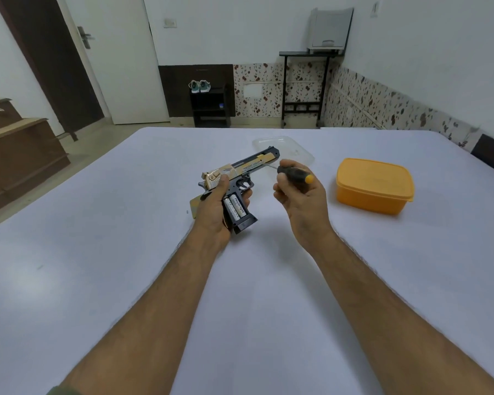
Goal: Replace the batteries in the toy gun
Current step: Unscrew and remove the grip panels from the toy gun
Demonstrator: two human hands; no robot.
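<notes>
My left hand (213,210) grips a black and gold toy gun (250,165) by its handle, above the white table (97,252). The handle's battery bay is uncovered, and two white batteries (234,208) sit side by side in it. A gold piece (195,205), perhaps the bay cover, lies under the gun behind my left hand. My right hand (297,195) holds a screwdriver (295,173) with a black handle and orange end, its thin shaft pointing left toward the gun's barrel.
An orange plastic box (374,185) stands on the table to the right of my right hand. A clear plastic lid (294,149) lies just beyond the gun. Past the far table edge are a door, a shoe rack and a black stand.
</notes>
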